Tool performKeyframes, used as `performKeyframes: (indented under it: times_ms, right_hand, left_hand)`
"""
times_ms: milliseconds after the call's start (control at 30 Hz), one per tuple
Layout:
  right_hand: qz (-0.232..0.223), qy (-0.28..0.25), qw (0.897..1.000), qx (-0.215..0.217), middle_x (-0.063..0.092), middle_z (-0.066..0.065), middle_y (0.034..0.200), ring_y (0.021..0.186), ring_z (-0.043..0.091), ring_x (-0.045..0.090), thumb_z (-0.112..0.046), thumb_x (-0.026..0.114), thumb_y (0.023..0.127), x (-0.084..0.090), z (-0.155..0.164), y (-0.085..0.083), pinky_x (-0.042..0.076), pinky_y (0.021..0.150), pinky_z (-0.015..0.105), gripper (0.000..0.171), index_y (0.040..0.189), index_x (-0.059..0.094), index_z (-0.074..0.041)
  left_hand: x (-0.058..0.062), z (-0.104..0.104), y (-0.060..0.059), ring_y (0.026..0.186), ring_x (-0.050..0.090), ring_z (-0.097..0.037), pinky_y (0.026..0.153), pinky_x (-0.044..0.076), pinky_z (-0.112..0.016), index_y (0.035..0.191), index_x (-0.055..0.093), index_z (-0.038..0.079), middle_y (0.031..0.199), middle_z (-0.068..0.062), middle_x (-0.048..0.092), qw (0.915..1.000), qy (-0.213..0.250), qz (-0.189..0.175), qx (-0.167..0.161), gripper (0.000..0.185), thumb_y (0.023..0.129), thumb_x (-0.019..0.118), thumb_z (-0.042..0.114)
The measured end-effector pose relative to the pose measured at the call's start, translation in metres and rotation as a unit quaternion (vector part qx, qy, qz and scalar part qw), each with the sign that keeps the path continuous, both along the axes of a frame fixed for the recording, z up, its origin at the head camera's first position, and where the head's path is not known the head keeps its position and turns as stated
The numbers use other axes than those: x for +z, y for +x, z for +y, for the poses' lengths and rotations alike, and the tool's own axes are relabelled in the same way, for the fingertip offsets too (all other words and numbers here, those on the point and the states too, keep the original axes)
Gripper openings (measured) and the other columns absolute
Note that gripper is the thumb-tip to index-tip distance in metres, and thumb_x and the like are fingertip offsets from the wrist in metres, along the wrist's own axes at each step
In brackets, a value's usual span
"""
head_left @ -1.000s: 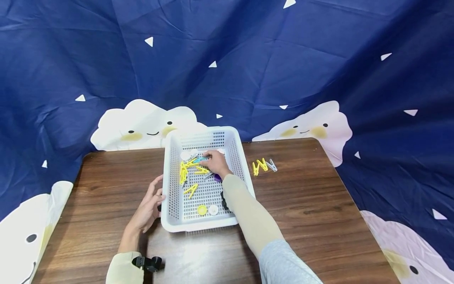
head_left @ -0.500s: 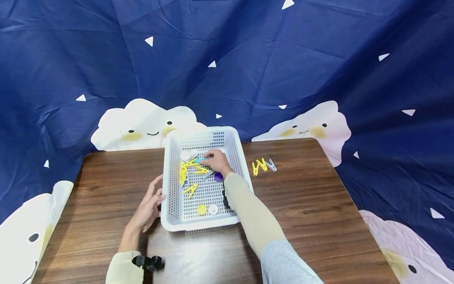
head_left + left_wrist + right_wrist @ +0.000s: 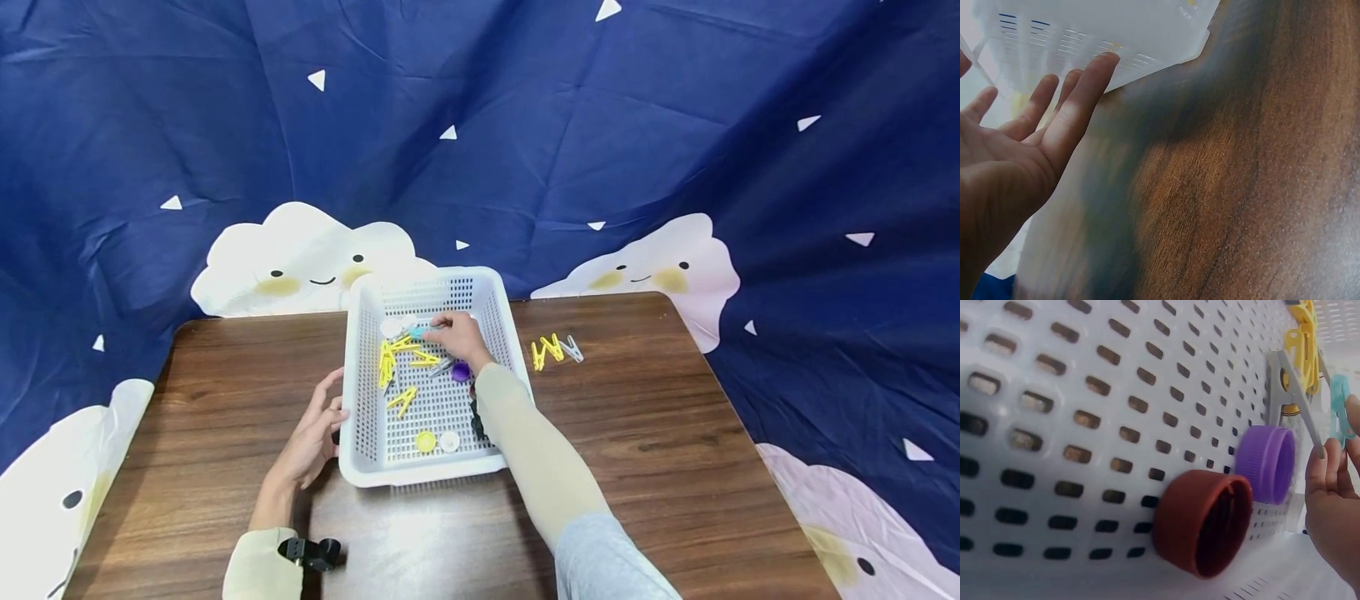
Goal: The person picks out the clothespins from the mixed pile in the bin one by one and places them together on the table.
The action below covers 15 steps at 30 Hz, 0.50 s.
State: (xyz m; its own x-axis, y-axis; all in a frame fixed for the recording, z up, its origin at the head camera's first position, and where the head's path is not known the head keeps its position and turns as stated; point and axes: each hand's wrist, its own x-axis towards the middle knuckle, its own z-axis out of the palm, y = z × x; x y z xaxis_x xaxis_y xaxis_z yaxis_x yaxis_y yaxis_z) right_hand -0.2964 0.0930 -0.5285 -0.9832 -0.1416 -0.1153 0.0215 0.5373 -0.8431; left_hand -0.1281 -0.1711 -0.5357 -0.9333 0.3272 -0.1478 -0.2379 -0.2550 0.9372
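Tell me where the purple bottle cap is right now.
The purple bottle cap lies inside the white basket, toward its right side in the head view, just below the right hand and beside a brown cap.

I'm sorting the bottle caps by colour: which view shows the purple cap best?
The right wrist view: the purple cap fills the frame, lying on its side beside a brown cap. The head view shows it only as a small spot by the right hand. The left wrist view misses it.

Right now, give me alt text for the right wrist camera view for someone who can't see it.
The right hand pinches a teal clothespin inside a white perforated basket. Beside it lie a purple bottle cap, a brown bottle cap, a grey clothespin and yellow clothespins.
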Motion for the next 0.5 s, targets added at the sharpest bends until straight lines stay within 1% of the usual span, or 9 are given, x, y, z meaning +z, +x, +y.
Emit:
performKeyframes:
  times_ms: [200,367,500]
  right_hand:
    - [0.015,-0.006,1.0,0.005,0.071,0.004,0.104,0.09,0.018,0.062,-0.022,0.08,0.089,0.007,0.001,0.002,0.051,0.086,0.036,0.027,0.112,0.076,-0.008]
    - [0.024,-0.015,1.0,0.001,0.071,0.005,0.107,0.094,0.019,0.063,-0.023,0.079,0.09,0.012,0.003,0.003,0.051,0.088,0.038,0.031,0.116,0.075,-0.007]
    - [0.031,-0.03,0.999,0.001,0.07,0.005,0.106,0.095,0.02,0.063,-0.024,0.078,0.09,0.016,0.004,0.003,0.051,0.088,0.038,0.03,0.115,0.075,-0.007]
  left_hand:
    - [-0.001,-0.001,0.001,0.125,0.055,-0.035,0.081,0.053,-0.059,0.161,0.01,0.03,0.154,-0.029,0.026,1.0,0.0,0.002,-0.003,0.065,0.105,0.038,0.01]
    - [-0.001,-0.001,0.0,0.122,0.058,-0.031,0.079,0.054,-0.059,0.161,0.01,0.03,0.154,-0.029,0.027,1.0,0.001,0.007,-0.004,0.065,0.105,0.038,0.01]
    - [0.0,-0.001,0.0,0.121,0.058,-0.03,0.079,0.054,-0.058,0.161,0.01,0.03,0.153,-0.029,0.027,1.0,-0.002,0.007,-0.005,0.065,0.105,0.038,0.01]
